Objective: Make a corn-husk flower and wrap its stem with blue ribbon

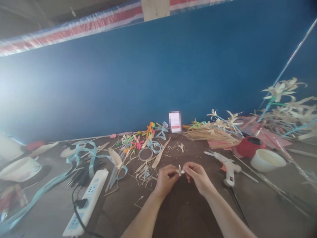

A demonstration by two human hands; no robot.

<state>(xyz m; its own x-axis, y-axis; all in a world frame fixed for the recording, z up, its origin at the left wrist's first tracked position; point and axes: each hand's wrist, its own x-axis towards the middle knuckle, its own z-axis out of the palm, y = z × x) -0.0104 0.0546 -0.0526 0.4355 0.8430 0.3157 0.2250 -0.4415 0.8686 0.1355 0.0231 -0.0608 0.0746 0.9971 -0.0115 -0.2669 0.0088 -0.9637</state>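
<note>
Between my two hands, above the dark table [195, 211], is a small cream flower [180, 170] with pointed petals. My left hand [166, 180] pinches it from the left, thumb against fingers. On the other side, my right hand [196, 175] has its thumb and forefinger closed at a pale petal of the same flower. A similar small cream flower [181, 147] lies on the table just beyond my hands. Scraps of dry husk and thin strips [146, 173] are scattered left of my left hand. The hidden fingertips do not show exactly how each grips.
A white glue gun [229, 168] lies right of my hands, its cord running toward me. Beyond it stand a cream cup [267, 160] and a red round container [250, 146]. A white power strip [86, 205] and blue ribbon [49, 188] lie left. A blue wall [158, 72] closes the back.
</note>
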